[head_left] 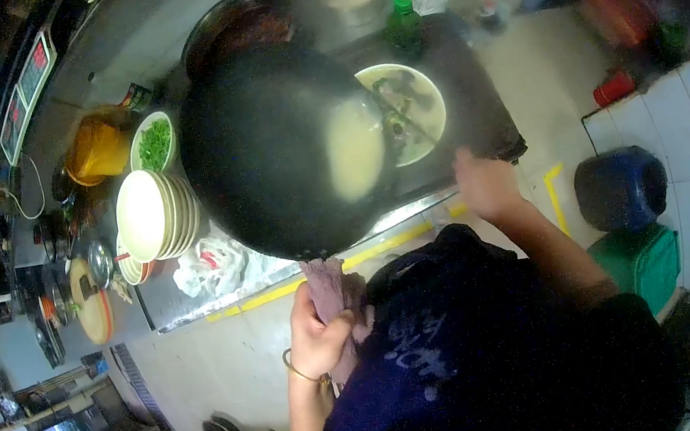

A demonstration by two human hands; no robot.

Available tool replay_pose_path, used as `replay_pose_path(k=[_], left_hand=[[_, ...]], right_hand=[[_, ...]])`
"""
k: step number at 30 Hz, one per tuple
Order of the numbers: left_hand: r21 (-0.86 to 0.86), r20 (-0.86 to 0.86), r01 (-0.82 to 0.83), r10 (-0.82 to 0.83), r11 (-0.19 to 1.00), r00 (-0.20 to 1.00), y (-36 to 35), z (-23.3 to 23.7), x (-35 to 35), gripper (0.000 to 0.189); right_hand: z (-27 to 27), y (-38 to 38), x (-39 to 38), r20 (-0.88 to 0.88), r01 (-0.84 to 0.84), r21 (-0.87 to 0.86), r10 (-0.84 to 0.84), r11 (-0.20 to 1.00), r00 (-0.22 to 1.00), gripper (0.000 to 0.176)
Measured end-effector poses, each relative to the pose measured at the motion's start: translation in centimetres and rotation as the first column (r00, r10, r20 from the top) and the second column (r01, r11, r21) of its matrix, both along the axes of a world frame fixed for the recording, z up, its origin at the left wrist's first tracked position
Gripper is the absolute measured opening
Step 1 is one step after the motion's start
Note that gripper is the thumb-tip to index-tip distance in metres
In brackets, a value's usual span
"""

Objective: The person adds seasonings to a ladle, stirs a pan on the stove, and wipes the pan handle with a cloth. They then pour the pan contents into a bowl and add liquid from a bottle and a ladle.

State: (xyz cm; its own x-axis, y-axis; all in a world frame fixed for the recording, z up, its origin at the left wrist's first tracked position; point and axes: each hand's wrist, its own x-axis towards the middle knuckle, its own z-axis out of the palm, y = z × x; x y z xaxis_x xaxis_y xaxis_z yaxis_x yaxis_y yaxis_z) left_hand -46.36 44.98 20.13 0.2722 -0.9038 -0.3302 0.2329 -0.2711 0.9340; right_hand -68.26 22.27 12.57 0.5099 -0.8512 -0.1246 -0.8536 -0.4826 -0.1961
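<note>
Large round black metal wok [263, 147] sits frame centre, pale liquid inside; its handle axis runs down toward me. L hand [317, 337], directly below it, is clenched on pinkish cloth rag [330, 284] wrapped round the handle. Wok's right rim overlaps white ceramic bowl [421, 97]. R hand [486, 184] rests on black tray [476, 107] edge, centre-right; can't tell how open.

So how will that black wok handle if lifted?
Probably heavy: the wok is wide next to the bowl. The liquid pooled at its low side would likely slosh. Handle probably hot or slick: the left hand grips it through a cloth.
</note>
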Motion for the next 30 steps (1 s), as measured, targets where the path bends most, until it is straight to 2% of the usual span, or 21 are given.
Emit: replay_pose_path(k=[3, 6, 7, 9, 11, 12, 14, 17, 21, 23, 26, 27, 30], left_hand=[[0.011, -0.069, -0.040, 0.041, 0.999, 0.997, -0.4, 0.4, -0.5, 0.043], [0.029, -0.037, 0.034, -0.033, 0.999, 0.999, 0.0, -0.3, 0.0, 0.057], [0.034, 0.004, 0.035, -0.035, 0.999, 0.999, -0.2, 0.2, 0.0, 0.057], [0.054, 0.078, 0.022, -0.027, 0.998, 0.997, -0.3, 1.1, -0.4, 0.057], [0.006, 0.001, -0.003, 0.003, 1.000, 1.000, -0.3, 0.2, -0.3, 0.049], [-0.014, -0.035, -0.010, 0.010, 1.000, 0.999, -0.2, 0.0, -0.2, 0.045], [0.028, -0.024, 0.002, -0.002, 1.000, 1.000, -0.1, 0.1, -0.2, 0.053], [0.038, 0.005, 0.010, -0.011, 0.999, 1.000, 0.1, -0.1, -0.2, 0.057], [0.039, 0.051, 0.017, -0.019, 0.999, 0.998, 0.0, 0.5, -0.2, 0.057], [0.017, 0.016, -0.006, 0.006, 1.000, 1.000, 0.1, 0.0, -0.2, 0.048], [0.042, -0.048, -0.030, 0.032, 0.999, 0.998, -0.2, 0.3, -0.4, 0.045], [0.056, -0.069, -0.041, 0.045, 0.998, 0.997, -0.4, 0.4, -0.6, 0.045], [0.039, -0.047, -0.052, 0.054, 0.998, 0.997, -0.2, 0.2, -0.6, 0.046]], right_hand=[[0.5, 0.9, 1.3, 0.011, -0.229, 0.128, 0.230, 0.965, 0.973, 0.017], [-0.5, 0.5, 2.3, -0.047, -0.193, 0.111, 0.199, 0.975, 0.979, 0.021], [-0.5, 0.2, 1.9, -0.087, -0.119, 0.078, 0.125, 0.990, 0.988, 0.023], [0.4, -0.4, 0.1, -0.055, -0.052, 0.033, 0.054, 0.998, 0.997, 0.022], [2.2, -0.3, -0.3, -0.061, -0.014, 0.042, 0.016, 0.999, 0.998, 0.019], [2.2, 0.2, 0.2, -0.064, -0.102, 0.075, 0.106, 0.992, 0.992, 0.018], [2.3, 1.0, 0.7, -0.061, -0.258, 0.136, 0.268, 0.957, 0.961, 0.018], [0.5, 0.4, 1.0, -0.105, -0.246, 0.086, 0.255, 0.965, 0.961, 0.017], [2.0, -0.4, -0.6, -0.102, -0.066, 0.095, 0.075, 0.993, 0.992, 0.017], [3.0, 0.0, -0.8, -0.111, -0.004, 0.095, 0.015, 0.996, 0.994, 0.017], [1.4, 1.0, 0.5, -0.134, -0.232, 0.226, 0.266, 0.946, 0.955, 0.018], [0.1, 1.2, 0.7, -0.051, -0.318, 0.116, 0.326, 0.941, 0.944, 0.018], [-0.4, 0.0, 0.3, -0.150, -0.217, -0.005, 0.214, 0.976, 0.965, 0.017]])
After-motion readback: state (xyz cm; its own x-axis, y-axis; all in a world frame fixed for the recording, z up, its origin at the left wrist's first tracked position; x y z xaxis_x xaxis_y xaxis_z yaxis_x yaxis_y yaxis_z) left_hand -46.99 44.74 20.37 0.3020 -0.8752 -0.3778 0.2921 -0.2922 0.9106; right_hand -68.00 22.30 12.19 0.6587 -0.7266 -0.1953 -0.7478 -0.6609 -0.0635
